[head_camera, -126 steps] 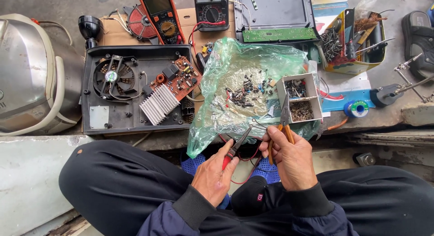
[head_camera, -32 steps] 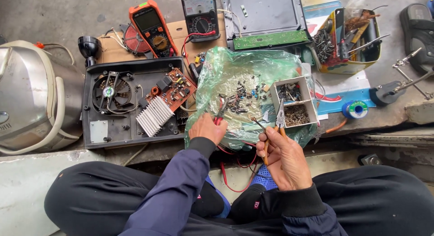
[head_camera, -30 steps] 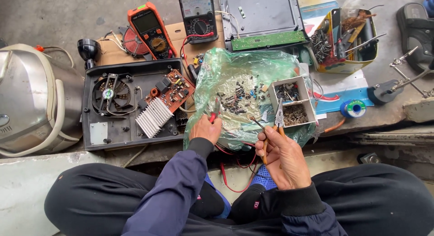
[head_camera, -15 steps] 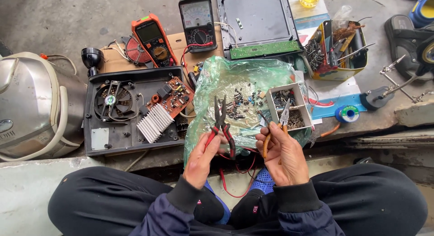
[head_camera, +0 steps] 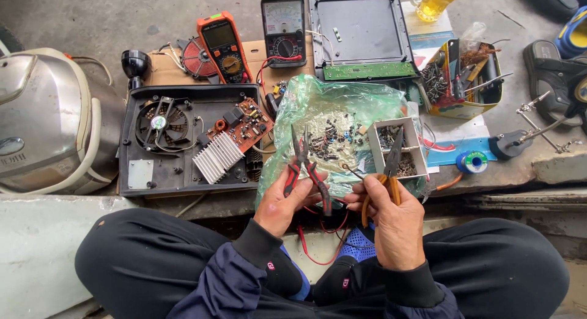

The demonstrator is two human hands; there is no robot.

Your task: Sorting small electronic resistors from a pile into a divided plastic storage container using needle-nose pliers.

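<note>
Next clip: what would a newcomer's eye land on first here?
Two hands at bottom centre: the left hand grips red-handled pliers, the right hand orange-handled pliers. Both are raised over a green plastic bag strewn with small parts. To the left lies an opened black casing with fan and circuit board.
</note>
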